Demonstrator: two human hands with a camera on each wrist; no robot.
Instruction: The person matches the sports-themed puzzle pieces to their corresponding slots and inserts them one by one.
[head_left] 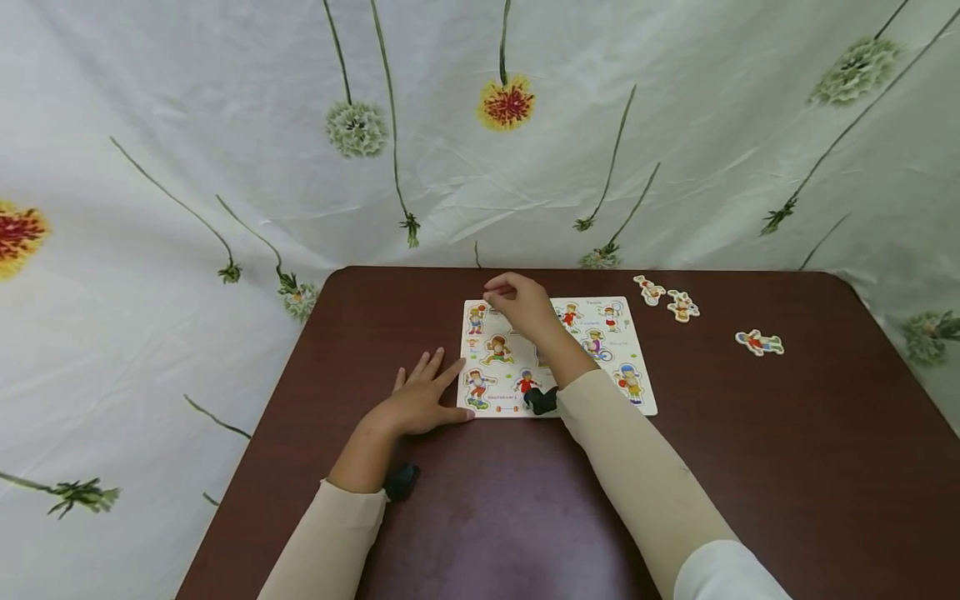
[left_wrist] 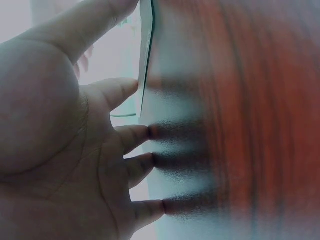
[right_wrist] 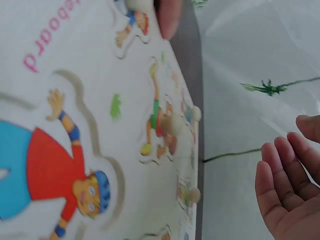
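Observation:
A white peg puzzle board (head_left: 555, 400) with printed sports figures lies on the table. My left hand (head_left: 420, 404) rests with fingers spread at its left side, thumb and index finger touching the board's edge and the other fingertips on the table. Over the board's upper left part is my right hand (head_left: 525, 310), its fingers loosely bent and nothing between them in the right wrist view. Below it sits a running figure piece (head_left: 497, 350). Close in the right wrist view is a figure in a red shirt (right_wrist: 52, 165). My right forearm hides part of the board's middle.
Three loose figure pieces lie right of the board: one piece (head_left: 649, 290) by the back edge, another piece (head_left: 682, 306) beside it, and a third piece (head_left: 759, 342) farther right. A white flowered cloth (head_left: 450, 183) hangs behind the dark brown table (head_left: 825, 467).

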